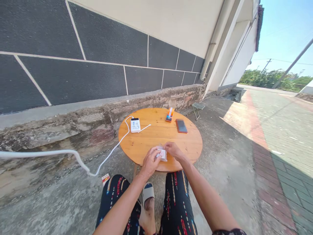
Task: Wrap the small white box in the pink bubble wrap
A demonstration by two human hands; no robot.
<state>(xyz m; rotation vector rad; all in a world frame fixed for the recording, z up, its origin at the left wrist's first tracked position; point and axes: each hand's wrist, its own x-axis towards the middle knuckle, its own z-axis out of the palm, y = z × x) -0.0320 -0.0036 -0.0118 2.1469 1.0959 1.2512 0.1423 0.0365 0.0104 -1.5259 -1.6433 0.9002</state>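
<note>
Near the front edge of the round wooden table (156, 132), a small white packet in clear plastic wrap (162, 156) lies between my hands. My left hand (150, 160) grips it from the left side, thumb and fingers around it. The fingers of my right hand (172, 149) are pinched together at the packet's upper right edge, seemingly on the clear wrap. The packet's print is too small to read.
A white box-shaped device with a label (135, 126) and a white cable (107, 164) is on the table's left. Toward the back are an orange-and-blue item (170, 115) and a dark flat phone-like object (181, 126). A folding stool (197, 107) stands beyond.
</note>
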